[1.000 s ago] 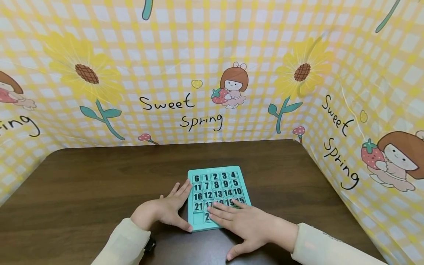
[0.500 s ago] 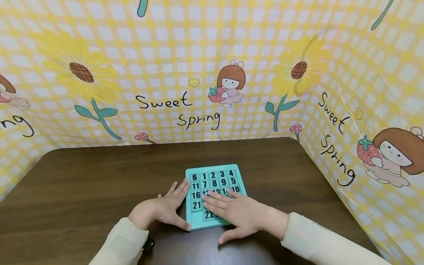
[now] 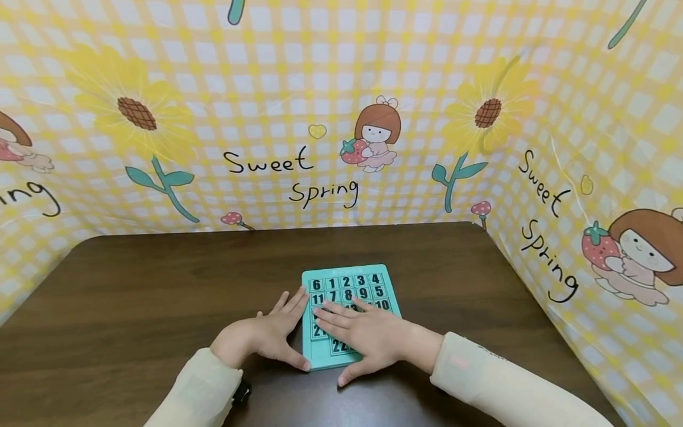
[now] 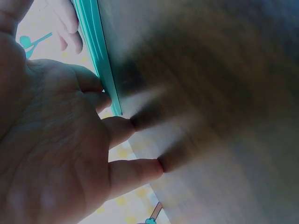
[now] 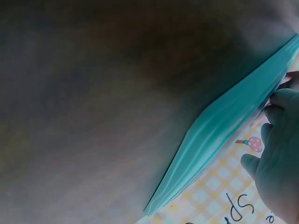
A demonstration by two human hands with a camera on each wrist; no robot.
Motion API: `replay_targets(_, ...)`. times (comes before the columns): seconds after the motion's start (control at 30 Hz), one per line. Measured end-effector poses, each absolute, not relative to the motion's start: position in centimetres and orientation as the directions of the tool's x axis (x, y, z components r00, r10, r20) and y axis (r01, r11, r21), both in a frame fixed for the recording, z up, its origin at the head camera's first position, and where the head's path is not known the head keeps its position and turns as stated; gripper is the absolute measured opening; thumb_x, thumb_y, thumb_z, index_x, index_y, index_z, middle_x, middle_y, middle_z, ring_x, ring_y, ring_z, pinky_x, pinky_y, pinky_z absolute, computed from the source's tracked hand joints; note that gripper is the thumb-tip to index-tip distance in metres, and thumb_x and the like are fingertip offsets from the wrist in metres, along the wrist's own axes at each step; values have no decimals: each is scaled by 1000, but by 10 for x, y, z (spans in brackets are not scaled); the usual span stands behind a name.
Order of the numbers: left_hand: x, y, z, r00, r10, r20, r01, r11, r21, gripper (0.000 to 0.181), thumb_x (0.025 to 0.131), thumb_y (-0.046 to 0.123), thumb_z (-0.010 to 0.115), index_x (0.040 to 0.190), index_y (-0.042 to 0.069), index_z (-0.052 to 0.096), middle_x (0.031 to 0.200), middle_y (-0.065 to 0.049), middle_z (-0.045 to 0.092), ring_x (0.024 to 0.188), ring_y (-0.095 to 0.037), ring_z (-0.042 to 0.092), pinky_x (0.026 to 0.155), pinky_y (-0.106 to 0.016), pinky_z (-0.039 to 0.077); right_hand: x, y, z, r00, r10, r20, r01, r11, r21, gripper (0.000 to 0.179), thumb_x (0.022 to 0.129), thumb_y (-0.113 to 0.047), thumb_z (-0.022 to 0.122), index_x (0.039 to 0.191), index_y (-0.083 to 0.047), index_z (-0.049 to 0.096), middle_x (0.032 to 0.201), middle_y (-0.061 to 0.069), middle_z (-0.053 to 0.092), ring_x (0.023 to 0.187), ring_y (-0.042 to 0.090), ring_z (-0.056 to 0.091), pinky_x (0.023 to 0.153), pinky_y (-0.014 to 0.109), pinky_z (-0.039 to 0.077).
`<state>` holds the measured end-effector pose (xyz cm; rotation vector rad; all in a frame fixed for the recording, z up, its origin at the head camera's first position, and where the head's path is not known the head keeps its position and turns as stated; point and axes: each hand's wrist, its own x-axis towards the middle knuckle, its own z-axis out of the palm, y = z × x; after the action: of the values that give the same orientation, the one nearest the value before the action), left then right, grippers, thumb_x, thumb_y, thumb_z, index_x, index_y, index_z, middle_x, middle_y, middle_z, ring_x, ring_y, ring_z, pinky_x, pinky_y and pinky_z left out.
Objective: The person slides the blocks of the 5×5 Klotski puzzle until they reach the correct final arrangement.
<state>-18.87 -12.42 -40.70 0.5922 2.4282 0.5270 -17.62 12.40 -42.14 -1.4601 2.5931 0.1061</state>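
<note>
A turquoise number slide puzzle (image 3: pixel 321 356) lies flat on the table, its black-numbered tiles facing up. In the head view the lower left slot shows no tile. My left hand (image 3: pixel 269 337) steadies its left side with spread fingers, the index fingertip at the edge and the thumb at the near corner. My right hand (image 3: pixel 370 337) lies flat across the middle and lower rows, fingertips at the left-hand tiles, hiding many numbers. The puzzle's side wall (image 4: pixel 96 44) runs past my left fingers in the left wrist view, and the puzzle's side (image 5: pixel 224 123) shows in the right wrist view.
The brown wooden table (image 3: pixel 176 284) extends around the puzzle. A yellow checked cloth (image 3: pixel 256 107) with sunflowers and lettering hangs behind it and along the right side. Something small and black (image 3: pixel 242 391) sits at my left cuff.
My right hand has slid leftward and slightly away from me over the tiles, uncovering those at the right and covering ones at the left. My left hand has stayed at the puzzle's edge.
</note>
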Motion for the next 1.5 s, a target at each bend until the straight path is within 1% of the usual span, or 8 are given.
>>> replay_targets(0.2,-190,-124,-404,-737,517,-436,294,826,481,128,74,54,83,161,9,0,169,-6,-11,154,-38,-10,107,-81,6,-169,125,-420,-494,-852,-176,-866,501,5,101,88,-80,38,161,-16,10,169,-4,1,156,16,0,121,58,19)
replay_targets(0.43,-188,-124,-407,-737,519,-432,286,819,497,129,72,53,84,161,9,1,169,-6,-11,154,-39,-10,106,-82,6,-156,128,-423,-445,-882,-156,-895,443,48,101,88,-81,33,161,-15,11,169,-2,3,156,18,2,121,56,22)
replay_targets(0.57,-187,-124,-405,-741,517,-429,283,820,498,128,72,52,84,161,9,2,169,-6,-11,154,-39,-9,106,-82,6,-155,130,-424,-437,-887,-149,-899,435,48,101,89,-81,33,161,-15,10,169,-2,3,156,17,1,121,56,22)
replay_targets(0.63,-187,-124,-404,-743,514,-428,282,821,497,128,72,51,84,161,9,2,169,-6,-10,154,-39,-9,107,-81,6,-157,131,-423,-444,-883,-152,-895,445,32,101,89,-81,34,161,-15,9,169,-2,2,156,17,1,120,57,22)
replay_targets(0.77,-187,-124,-403,-745,512,-427,283,823,492,128,72,51,84,161,9,2,169,-6,-10,154,-39,-9,107,-81,7,-166,133,-420,-479,-864,-155,-875,485,-2,102,89,-79,39,161,-15,8,169,-1,0,157,18,1,120,58,22)
replay_targets(0.9,-187,-124,-404,-744,514,-427,284,822,494,128,73,51,84,161,9,2,169,-6,-10,154,-39,-9,107,-81,7,-175,133,-420,-507,-848,-152,-857,515,-15,102,88,-78,42,161,-14,9,169,-1,0,157,19,0,120,59,20)
replay_targets(1.2,-185,-125,-406,-745,514,-425,293,825,484,127,73,52,84,161,8,3,169,-7,-9,154,-40,-7,106,-82,8,-192,121,-423,-554,-816,-168,-828,561,1,103,87,-82,38,161,-17,6,169,-3,-1,156,16,-2,122,58,17)
replay_targets(1.5,-186,-125,-406,-745,512,-428,290,826,483,126,73,52,84,161,8,4,169,-6,-9,154,-40,-7,106,-82,9,-198,112,-422,-567,-803,-184,-817,576,6,102,88,-81,38,161,-17,8,169,-2,0,156,17,-2,121,58,17)
